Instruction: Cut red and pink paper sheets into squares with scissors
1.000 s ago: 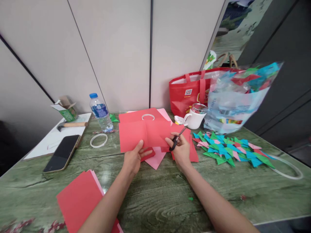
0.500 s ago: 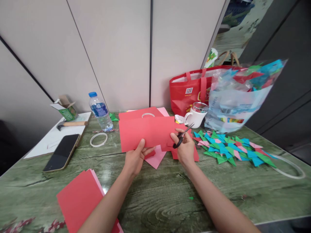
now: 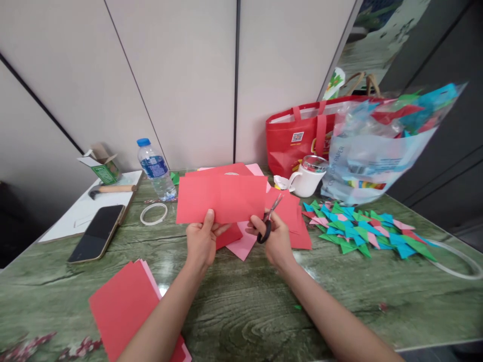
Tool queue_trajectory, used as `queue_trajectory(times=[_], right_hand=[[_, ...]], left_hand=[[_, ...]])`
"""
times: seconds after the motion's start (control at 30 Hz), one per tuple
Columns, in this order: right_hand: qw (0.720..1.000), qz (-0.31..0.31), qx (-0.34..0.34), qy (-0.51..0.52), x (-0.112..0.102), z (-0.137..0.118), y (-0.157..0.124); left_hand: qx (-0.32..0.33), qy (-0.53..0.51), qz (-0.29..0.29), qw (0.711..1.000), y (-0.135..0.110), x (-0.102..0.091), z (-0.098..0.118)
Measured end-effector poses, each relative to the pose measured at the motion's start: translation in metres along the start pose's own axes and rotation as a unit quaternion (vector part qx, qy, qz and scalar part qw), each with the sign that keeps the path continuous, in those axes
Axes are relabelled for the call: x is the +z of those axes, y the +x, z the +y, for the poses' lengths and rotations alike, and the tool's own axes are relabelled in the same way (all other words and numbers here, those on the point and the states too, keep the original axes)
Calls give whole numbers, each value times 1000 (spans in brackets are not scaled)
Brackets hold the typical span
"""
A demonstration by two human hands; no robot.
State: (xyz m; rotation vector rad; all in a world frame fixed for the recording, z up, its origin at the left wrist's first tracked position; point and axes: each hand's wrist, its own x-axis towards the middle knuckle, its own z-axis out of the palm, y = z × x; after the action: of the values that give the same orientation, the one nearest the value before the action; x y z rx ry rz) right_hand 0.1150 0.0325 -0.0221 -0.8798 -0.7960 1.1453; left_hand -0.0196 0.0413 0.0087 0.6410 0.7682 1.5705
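A wide strip of red paper is raised above the table, pinched at its lower left between the thumb and fingers of my left hand. Scissors with black handles sit in my right hand, blades pointing up and to the right, beside the strip's right end. Whether the right fingertips touch the strip I cannot tell. Behind and below it lie more red sheets and a pink sheet. A stack of red and pink paper rests under my left forearm.
Folded paper pieces in several colours lie at right, before a plastic bag. A white mug and red bag stand behind. At left are a bottle, tape roll, phone, hammer and small box.
Both hands have shifted left with the red strip and the scissors. The strip's right end has come away from over the red sheets, which now show more. The view has turned slightly.
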Motion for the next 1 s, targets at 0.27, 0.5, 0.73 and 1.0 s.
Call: queue_trajectory(times=[0.27, 0.5, 0.73, 1.0], right_hand=[[996, 81, -30, 22, -8, -4, 9], [997, 74, -26, 1, -8, -5, 9], [991, -103, 46, -69, 1, -1, -3], [927, -340, 119, -104, 13, -10, -27]], left_hand=[[-65, 39, -37, 996, -13, 8, 1], [-50, 29, -4, 998, -9, 8, 1], [53, -32, 38, 997, 1, 4, 6], [79, -10, 38, 996, -1, 8, 8]])
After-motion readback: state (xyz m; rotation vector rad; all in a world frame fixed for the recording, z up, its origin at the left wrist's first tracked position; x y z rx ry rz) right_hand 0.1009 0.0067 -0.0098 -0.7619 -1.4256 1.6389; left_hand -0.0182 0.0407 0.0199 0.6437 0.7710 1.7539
